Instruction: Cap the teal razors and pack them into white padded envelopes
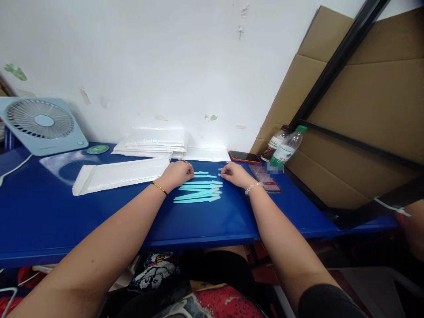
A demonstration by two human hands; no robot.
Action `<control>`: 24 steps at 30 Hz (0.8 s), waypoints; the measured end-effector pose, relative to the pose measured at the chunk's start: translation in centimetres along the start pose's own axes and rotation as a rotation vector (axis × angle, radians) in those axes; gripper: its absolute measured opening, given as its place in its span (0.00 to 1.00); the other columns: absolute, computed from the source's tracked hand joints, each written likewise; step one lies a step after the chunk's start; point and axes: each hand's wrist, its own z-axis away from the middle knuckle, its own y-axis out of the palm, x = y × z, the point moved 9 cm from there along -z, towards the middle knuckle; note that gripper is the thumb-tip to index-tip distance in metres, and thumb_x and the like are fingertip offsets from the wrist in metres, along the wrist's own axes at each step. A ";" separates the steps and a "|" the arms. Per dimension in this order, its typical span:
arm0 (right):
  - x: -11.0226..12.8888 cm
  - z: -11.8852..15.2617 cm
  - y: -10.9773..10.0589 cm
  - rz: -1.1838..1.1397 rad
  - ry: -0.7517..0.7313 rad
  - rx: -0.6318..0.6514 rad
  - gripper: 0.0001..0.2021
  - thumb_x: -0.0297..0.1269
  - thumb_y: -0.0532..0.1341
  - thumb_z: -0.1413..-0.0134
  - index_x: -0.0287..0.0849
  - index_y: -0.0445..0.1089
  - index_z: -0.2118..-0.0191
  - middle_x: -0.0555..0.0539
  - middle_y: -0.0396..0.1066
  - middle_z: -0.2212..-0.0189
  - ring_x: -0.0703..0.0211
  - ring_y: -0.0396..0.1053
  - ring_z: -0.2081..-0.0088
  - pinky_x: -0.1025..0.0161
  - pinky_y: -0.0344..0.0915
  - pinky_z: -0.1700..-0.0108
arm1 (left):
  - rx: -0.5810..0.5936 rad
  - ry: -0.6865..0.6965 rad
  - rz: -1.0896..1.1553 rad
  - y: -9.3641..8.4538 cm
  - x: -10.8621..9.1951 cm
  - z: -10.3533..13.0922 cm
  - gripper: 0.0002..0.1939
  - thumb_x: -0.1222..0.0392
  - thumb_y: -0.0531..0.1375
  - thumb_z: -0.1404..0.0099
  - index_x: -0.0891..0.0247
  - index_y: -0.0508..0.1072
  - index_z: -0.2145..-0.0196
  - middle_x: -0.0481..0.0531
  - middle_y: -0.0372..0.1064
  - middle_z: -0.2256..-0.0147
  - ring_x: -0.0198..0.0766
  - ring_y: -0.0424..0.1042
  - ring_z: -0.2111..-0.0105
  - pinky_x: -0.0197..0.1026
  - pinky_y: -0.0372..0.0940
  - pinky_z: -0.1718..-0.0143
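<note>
Several turquoise eyebrow razors (pixel 195 200) lie side by side on the blue table in front of me, their handles to the left and their pale blade ends to the right. My left hand (pixel 178 174) is closed in a pinch at the handle end of the farthest razors (pixel 203 176); the fingers partly hide those handles. To the right of the row, my right hand (pixel 236 173) is also closed, its fingertips on a small clear piece that looks like a blade cap (pixel 220 174). A second small clear piece shows just beyond those fingertips.
A white padded mailer (pixel 122 175) lies left of my left hand, with a stack of mailers (pixel 152 141) behind it. At right are two phones (pixel 245 156), two bottles (pixel 288 145) and cardboard (pixel 364 110). A fan (pixel 43 123) stands far left; another person's arm (pixel 414 225) is far right.
</note>
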 end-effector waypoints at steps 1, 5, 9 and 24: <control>0.0 0.0 0.1 0.008 0.009 0.015 0.03 0.33 0.62 0.51 0.39 0.71 0.71 0.47 0.67 0.68 0.63 0.65 0.68 0.66 0.60 0.64 | 0.007 -0.009 0.005 0.1 0.1 0.0 0.09 0.56 0.57 0.42 0.60 0.75 0.68 0.52 0.75 0.65 0.40 0.70 0.65 0.37 0.60 0.66; 0.0 0.3 0.3 0.009 0.052 0.076 0.02 0.32 0.62 0.51 0.39 0.70 0.70 0.48 0.68 0.71 0.63 0.66 0.69 0.67 0.58 0.66 | 0.039 -0.038 0.022 0.5 0.2 -0.1 0.09 0.56 0.56 0.42 0.61 0.75 0.69 0.52 0.74 0.67 0.40 0.70 0.67 0.37 0.59 0.70; 0.2 0.6 0.0 -0.086 0.093 0.098 0.01 0.30 0.62 0.52 0.39 0.70 0.70 0.50 0.69 0.73 0.63 0.66 0.70 0.68 0.58 0.67 | 0.052 -0.041 0.040 0.6 0.3 -0.1 0.09 0.56 0.56 0.42 0.61 0.74 0.70 0.52 0.75 0.67 0.39 0.70 0.69 0.36 0.58 0.72; 2.4 0.7 0.8 -0.507 0.030 0.223 0.09 0.38 0.64 0.55 0.37 0.70 0.68 0.49 0.70 0.74 0.65 0.66 0.72 0.65 0.63 0.66 | 0.105 -0.012 0.287 0.8 -0.6 0.0 0.11 0.55 0.57 0.46 0.63 0.75 0.70 0.50 0.74 0.72 0.36 0.69 0.74 0.34 0.59 0.74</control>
